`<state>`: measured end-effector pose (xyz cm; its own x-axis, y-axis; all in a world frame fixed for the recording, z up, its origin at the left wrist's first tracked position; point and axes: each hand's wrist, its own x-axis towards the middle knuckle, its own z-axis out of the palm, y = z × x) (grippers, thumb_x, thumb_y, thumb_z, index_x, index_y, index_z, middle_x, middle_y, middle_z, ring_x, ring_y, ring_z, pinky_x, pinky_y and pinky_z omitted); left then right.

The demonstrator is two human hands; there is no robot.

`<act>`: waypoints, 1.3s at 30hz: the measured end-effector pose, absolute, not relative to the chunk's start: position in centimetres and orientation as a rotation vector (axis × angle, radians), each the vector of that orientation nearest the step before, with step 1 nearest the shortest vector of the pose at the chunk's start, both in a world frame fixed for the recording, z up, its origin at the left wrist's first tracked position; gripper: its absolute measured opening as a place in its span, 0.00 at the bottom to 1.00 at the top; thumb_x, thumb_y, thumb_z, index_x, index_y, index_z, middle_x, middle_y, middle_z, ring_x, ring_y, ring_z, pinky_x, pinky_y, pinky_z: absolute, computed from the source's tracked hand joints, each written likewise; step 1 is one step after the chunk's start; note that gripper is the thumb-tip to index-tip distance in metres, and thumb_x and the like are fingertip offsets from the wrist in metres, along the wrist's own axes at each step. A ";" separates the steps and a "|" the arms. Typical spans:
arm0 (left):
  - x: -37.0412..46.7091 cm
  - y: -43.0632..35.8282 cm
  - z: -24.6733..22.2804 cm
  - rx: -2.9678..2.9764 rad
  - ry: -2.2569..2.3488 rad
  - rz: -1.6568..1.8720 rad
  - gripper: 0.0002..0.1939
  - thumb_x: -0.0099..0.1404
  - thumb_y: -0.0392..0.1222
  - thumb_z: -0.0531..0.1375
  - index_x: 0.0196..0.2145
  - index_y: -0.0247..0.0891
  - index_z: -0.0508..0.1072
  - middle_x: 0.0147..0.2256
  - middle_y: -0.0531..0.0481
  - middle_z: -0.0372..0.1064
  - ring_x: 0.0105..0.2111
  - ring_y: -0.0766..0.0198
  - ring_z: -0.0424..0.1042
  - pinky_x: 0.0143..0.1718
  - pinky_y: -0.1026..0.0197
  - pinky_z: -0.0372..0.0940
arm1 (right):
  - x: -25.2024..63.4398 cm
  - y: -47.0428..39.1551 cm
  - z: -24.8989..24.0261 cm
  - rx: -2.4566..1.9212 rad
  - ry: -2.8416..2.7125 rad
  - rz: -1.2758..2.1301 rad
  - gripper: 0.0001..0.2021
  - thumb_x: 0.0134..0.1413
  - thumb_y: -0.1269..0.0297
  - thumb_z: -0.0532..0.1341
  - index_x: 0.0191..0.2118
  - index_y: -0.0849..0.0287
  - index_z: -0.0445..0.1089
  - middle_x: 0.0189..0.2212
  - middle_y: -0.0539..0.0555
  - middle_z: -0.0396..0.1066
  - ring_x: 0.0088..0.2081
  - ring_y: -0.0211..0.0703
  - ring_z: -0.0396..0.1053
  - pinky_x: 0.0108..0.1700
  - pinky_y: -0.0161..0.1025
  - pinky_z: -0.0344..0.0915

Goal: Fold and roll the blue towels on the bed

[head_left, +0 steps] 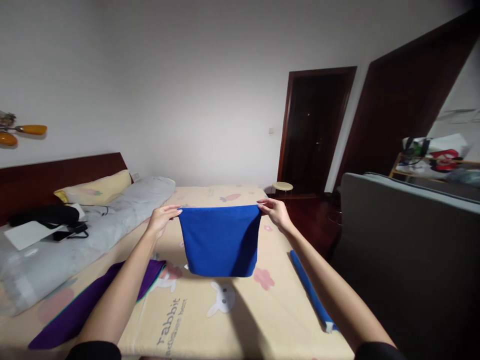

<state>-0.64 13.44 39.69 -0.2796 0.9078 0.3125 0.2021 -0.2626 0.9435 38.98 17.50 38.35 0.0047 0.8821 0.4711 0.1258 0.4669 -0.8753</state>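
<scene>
A blue cloth (222, 241) hangs stretched between my two hands above the bed. My left hand (162, 219) pinches its upper left corner. At the upper right corner, my right hand (275, 212) grips the cloth between thumb and fingers. Its lower edge hangs over the bedsheet (195, 325), which is pale yellow with printed rabbits and flowers. Partly behind my left forearm lies a purple cloth (80, 307) with a green edge. Beside my right forearm is a long, narrow blue roll or folded strip (309, 287), partly covered by the arm.
A grey quilt (123, 225) lies along the left side with a black bag (48, 216), a white sheet (28, 235) and a phone (63, 235). A pillow (97, 189) rests by the headboard. A grey panel (405, 250) stands right; a round stool (282, 186) is near the door.
</scene>
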 end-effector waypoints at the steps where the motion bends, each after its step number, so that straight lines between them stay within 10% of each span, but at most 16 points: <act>1: -0.7 13.6 39.5 1.396 1.424 1.591 0.24 0.36 0.50 0.72 0.33 0.37 0.79 0.27 0.47 0.78 0.30 0.62 0.71 0.32 0.62 0.57 | 38.9 17.4 38.4 -0.952 -1.461 0.731 0.21 0.39 0.48 0.68 0.33 0.61 0.75 0.22 0.52 0.73 0.24 0.39 0.69 0.28 0.38 0.68; 19: -0.5 13.7 38.4 1.377 1.491 1.570 0.19 0.36 0.47 0.71 0.29 0.39 0.80 0.31 0.45 0.79 0.36 0.56 0.73 0.37 0.58 0.60 | 37.9 19.7 36.1 -0.960 -1.448 0.878 0.25 0.33 0.45 0.70 0.33 0.64 0.74 0.25 0.55 0.73 0.29 0.42 0.71 0.36 0.44 0.70; 39: -2.5 16.5 36.4 1.863 1.722 1.296 0.14 0.43 0.50 0.67 0.25 0.38 0.77 0.25 0.51 0.77 0.30 0.60 0.72 0.33 0.61 0.62 | 39.7 21.0 36.4 -1.188 -1.873 0.368 0.13 0.53 0.55 0.61 0.31 0.59 0.76 0.26 0.55 0.77 0.30 0.44 0.72 0.34 0.36 0.66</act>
